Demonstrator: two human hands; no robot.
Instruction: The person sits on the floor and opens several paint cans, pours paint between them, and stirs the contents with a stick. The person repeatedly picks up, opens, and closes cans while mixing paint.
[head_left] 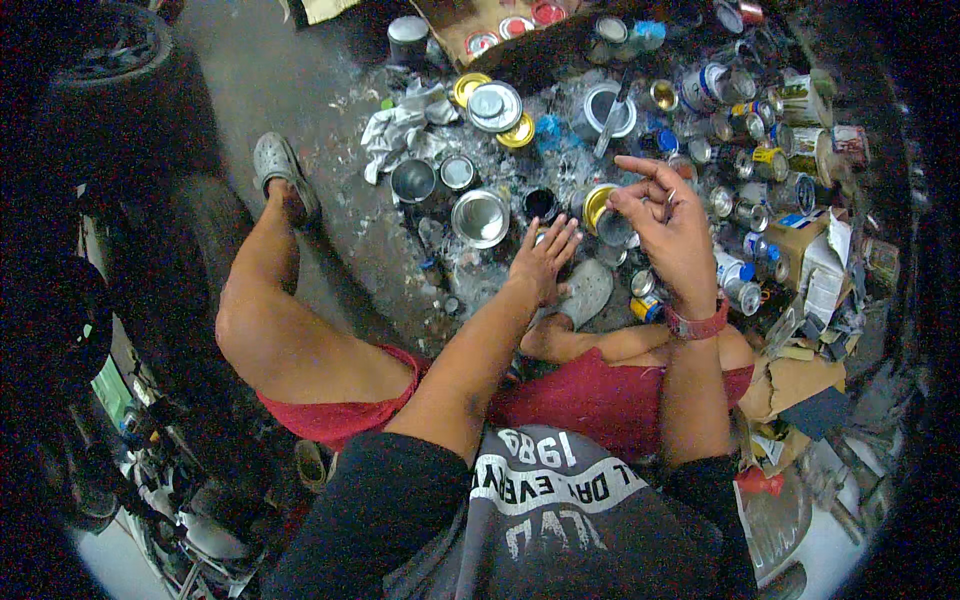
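Small metal piece [668, 200], hard to identify, pinched in right hand [672, 235].

Shorts [350, 400]: red. Shirt [560, 530]: grey-black, white lettering in bands. Wristband [697, 325] on right hand [668, 228]: red. Clogs: grey, one on each foot [283, 170], [587, 290]. Open tins: silver-grey inside [480, 217]; one small tin [540, 204] black inside. Lids: yellow-gold [517, 134], one yellow rim [597, 200] beside the right hand. Rag [400, 130]: white, crumpled, grey-stained. Floor [290, 70]: grey concrete, white paint flecks. Cartons [795, 385]: brown card. Small can [645, 307]: blue and yellow label.
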